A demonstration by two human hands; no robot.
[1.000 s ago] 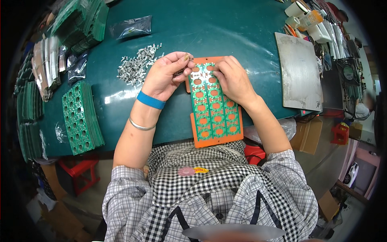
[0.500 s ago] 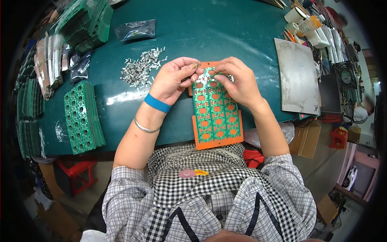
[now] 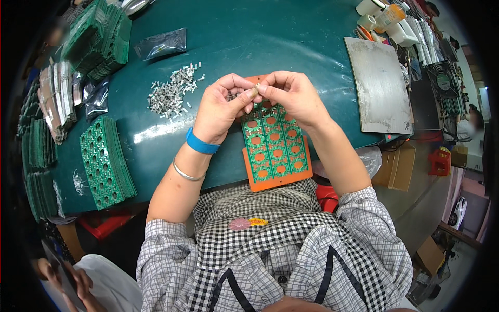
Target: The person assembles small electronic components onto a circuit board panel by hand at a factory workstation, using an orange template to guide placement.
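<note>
Over the far end of a green circuit board panel (image 3: 267,147), my two hands meet fingertip to fingertip. My left hand (image 3: 218,109), with a blue wristband, is curled closed; a few small grey metal parts show between its fingers. Thumb and forefinger of my right hand (image 3: 301,103) are pinched against the left fingertips; whatever tiny thing is between them cannot be made out. The panel has rows of round openings and lies on an orange backing plate (image 3: 283,182) at the table's near edge. Both hands hide its far end. Left of them lies a heap of small metal parts (image 3: 169,98).
A stack of green circuit panels (image 3: 99,161) stands at the left, with taller stacks (image 3: 99,39) behind. A dark bag (image 3: 163,44) lies beyond the heap. On the right are a grey metal plate (image 3: 377,86) and bottles (image 3: 390,20). Another person's hand (image 3: 78,283) shows at lower left.
My right hand has moved left, from above the panel to my left fingertips, and its fingers have closed into a pinch. Another person's hands have come into view at lower left.
</note>
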